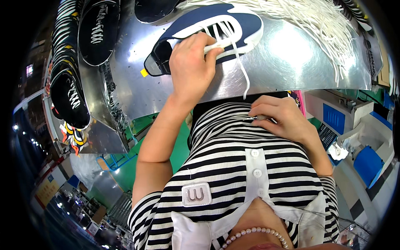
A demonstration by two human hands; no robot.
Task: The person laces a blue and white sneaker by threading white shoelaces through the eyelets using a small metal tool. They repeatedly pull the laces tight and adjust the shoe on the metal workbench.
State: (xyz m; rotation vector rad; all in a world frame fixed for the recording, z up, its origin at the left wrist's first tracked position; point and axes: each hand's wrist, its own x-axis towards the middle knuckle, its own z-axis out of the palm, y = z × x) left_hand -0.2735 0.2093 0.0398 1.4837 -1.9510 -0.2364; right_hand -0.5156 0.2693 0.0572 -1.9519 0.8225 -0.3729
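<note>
Shoe (202,20) at upper ctr of frame, long axis slanting heel lower-L to toe upper-R; L hand (192,60) nearer, pinching its white edge, R hand (281,116) apart near ctr, gripping small tool (261,118), type unclear.

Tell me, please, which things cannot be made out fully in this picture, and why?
All in the head view:
Navy-and-white lace-up shoe upper: part covered by the left grip.
Small grey object: partly hidden by the right grip; too small to identify.
Heap of long white laces: cut off by the top edge.
Black rounded shoe piece: cut off there too.
</note>
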